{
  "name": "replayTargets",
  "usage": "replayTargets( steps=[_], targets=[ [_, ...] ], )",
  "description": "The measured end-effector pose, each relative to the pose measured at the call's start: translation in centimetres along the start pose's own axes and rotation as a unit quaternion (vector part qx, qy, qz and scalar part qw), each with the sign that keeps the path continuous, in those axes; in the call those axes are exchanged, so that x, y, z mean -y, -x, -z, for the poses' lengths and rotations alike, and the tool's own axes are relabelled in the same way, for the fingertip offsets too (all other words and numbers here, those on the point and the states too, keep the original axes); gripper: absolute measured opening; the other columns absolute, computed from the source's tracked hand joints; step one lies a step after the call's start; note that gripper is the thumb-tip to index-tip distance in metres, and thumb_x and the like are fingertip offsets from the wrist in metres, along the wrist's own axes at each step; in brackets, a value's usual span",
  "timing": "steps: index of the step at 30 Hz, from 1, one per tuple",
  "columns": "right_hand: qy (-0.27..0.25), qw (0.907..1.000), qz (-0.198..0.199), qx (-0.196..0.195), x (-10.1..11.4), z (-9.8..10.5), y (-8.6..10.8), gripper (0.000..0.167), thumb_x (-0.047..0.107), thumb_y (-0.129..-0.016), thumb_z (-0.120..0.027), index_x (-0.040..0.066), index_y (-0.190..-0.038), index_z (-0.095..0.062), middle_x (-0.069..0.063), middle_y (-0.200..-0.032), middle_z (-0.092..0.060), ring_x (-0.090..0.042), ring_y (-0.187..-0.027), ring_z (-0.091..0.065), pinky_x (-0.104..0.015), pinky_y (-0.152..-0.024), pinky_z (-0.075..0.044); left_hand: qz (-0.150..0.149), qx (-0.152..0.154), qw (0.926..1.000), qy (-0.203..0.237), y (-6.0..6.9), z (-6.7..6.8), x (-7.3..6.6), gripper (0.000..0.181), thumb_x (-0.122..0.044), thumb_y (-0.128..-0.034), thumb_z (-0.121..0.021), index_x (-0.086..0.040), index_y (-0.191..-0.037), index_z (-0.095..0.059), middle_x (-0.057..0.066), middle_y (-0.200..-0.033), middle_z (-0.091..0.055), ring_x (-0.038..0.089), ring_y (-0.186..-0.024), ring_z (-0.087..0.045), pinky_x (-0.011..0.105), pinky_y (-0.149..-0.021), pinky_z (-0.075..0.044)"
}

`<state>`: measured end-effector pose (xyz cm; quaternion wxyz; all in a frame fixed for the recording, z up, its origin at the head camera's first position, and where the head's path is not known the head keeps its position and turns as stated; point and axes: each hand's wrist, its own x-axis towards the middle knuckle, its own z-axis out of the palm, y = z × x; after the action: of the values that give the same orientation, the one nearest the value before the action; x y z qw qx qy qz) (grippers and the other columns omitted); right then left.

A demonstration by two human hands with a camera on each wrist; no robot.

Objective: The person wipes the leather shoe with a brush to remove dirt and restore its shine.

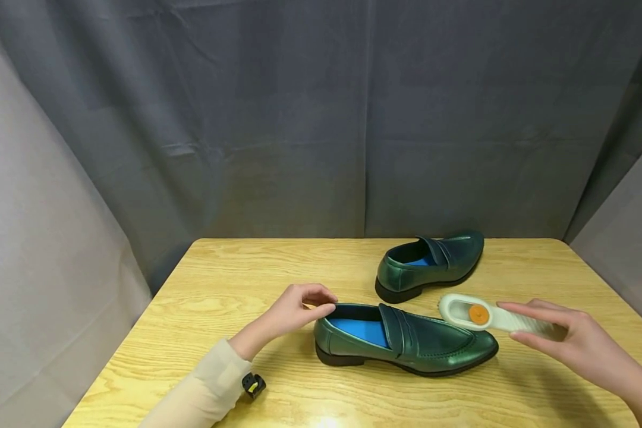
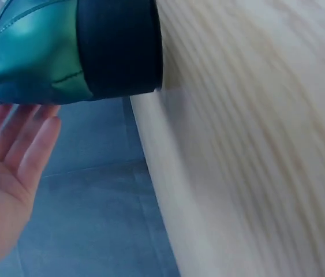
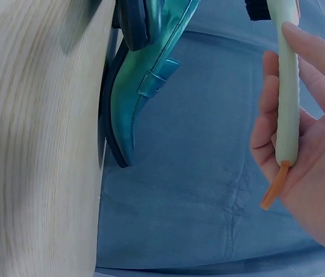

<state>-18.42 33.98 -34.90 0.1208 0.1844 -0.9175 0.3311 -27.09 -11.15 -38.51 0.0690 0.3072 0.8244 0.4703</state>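
Note:
A shiny dark green loafer (image 1: 444, 345) with a blue insole stands upright on the wooden table, toe pointing right. My left hand (image 1: 299, 309) holds its heel at the top rim, thumb on the near side; in the left wrist view, fingers (image 2: 35, 141) reach along the heel's side. Above the toe, my right hand (image 1: 578, 339) grips a pale green shoe brush (image 1: 505, 320) by its handle. The brush has an orange round button on top. Its dark bristles (image 3: 258, 10) and orange hanging loop (image 3: 274, 187) show in the right wrist view. Brush and toe appear apart.
A matching green loafer (image 1: 433, 267) stands farther back on the table (image 1: 267, 261), toe pointing right and away. Grey cloth (image 1: 299, 119) hangs behind the table, with paler cloth at both sides. A small black device (image 1: 254, 385) is worn at the left wrist.

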Motion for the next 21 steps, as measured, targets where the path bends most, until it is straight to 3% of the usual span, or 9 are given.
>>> replayTargets(
  steps=[3, 7, 13, 21],
  targets=[
    [0.001, 1.0000, -0.006, 0.002, 0.0, -0.1, 0.0, 0.047, 0.007, -0.080, -0.079, 0.017, -0.124, -0.069, 0.020, -0.107, -0.059, -0.004, -0.081, -0.050, -0.017, -0.060, -0.038, -0.021, 0.023, 0.9995, -0.001, 0.6, 0.3, 0.0, 0.019, -0.025, -0.0940, -0.067, -0.017, -0.111, -0.070, -0.005, -0.114, -0.066, 0.010, -0.105, -0.061, 0.029, -0.081, -0.052],
    [-0.007, 1.0000, -0.001, 0.004, 0.1, -0.1, -0.1, 0.046, 0.006, -0.080, -0.079, 0.016, -0.124, -0.068, 0.016, -0.103, -0.060, -0.006, -0.079, -0.049, -0.019, -0.059, -0.038, -0.020, 0.064, 0.9975, 0.019, 1.1, 0.5, 0.0, 0.020, -0.020, -0.0884, -0.074, -0.018, -0.108, -0.070, -0.004, -0.125, -0.059, 0.014, -0.115, -0.055, 0.029, -0.082, -0.052],
    [-0.014, 0.9998, 0.005, 0.014, 0.4, -0.2, -0.3, 0.047, 0.005, -0.080, -0.078, 0.016, -0.125, -0.068, 0.014, -0.104, -0.062, -0.007, -0.078, -0.050, -0.022, -0.057, -0.038, -0.018, 0.111, 0.9934, 0.019, 1.2, 0.5, 0.2, 0.031, -0.012, -0.0805, -0.081, -0.017, -0.101, -0.059, -0.001, -0.123, -0.046, 0.024, -0.119, -0.049, 0.030, -0.085, -0.050],
    [-0.026, 0.9991, -0.007, 0.032, 0.6, -0.5, -0.4, 0.044, 0.008, -0.082, -0.077, 0.016, -0.125, -0.068, 0.010, -0.102, -0.062, -0.007, -0.078, -0.051, -0.022, -0.058, -0.042, -0.027, 0.117, 0.9923, 0.031, 1.0, 0.3, 0.1, 0.036, -0.004, -0.0773, -0.082, -0.011, -0.091, -0.049, 0.004, -0.115, -0.042, 0.031, -0.123, -0.045, 0.028, -0.074, -0.054]
  ],
)
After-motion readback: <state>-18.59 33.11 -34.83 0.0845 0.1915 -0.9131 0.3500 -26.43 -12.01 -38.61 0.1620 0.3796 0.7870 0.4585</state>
